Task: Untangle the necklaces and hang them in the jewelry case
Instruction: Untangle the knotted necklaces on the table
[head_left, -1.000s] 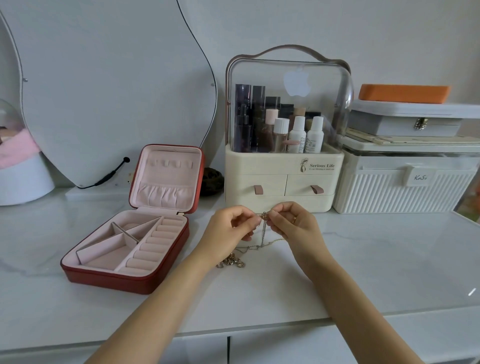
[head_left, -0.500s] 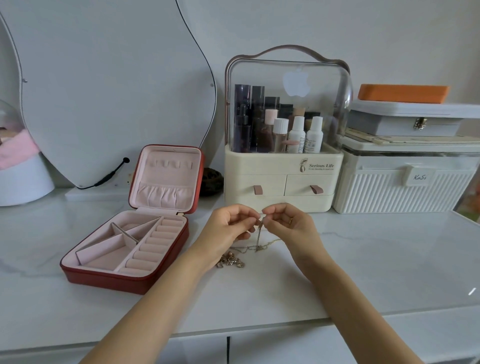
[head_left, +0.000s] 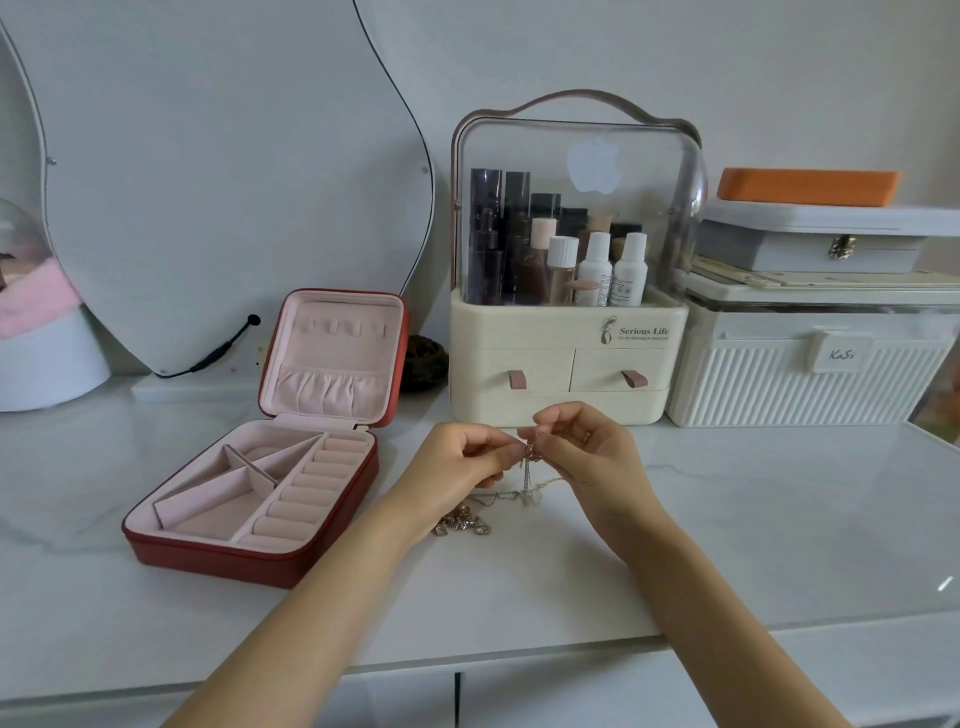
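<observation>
Head view: left hand (head_left: 457, 460) and right hand (head_left: 587, 447) fingers now pinch necklaces (head_left: 529, 457) knot higher off bench (head_left: 727, 519); chains dangle below, untangling unfinished, jewelry case (head_left: 260, 499) empty left of fingers.

necklaces (head_left: 525, 470) too fine to separate; left hand (head_left: 457, 462) hides part.

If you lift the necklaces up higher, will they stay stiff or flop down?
Probably flop: the necklaces are thin chains that hang limp below both hands' fingers. They look light, pinched by fingertips only. The charms on the countertop would likely drag along, tangled.
</observation>
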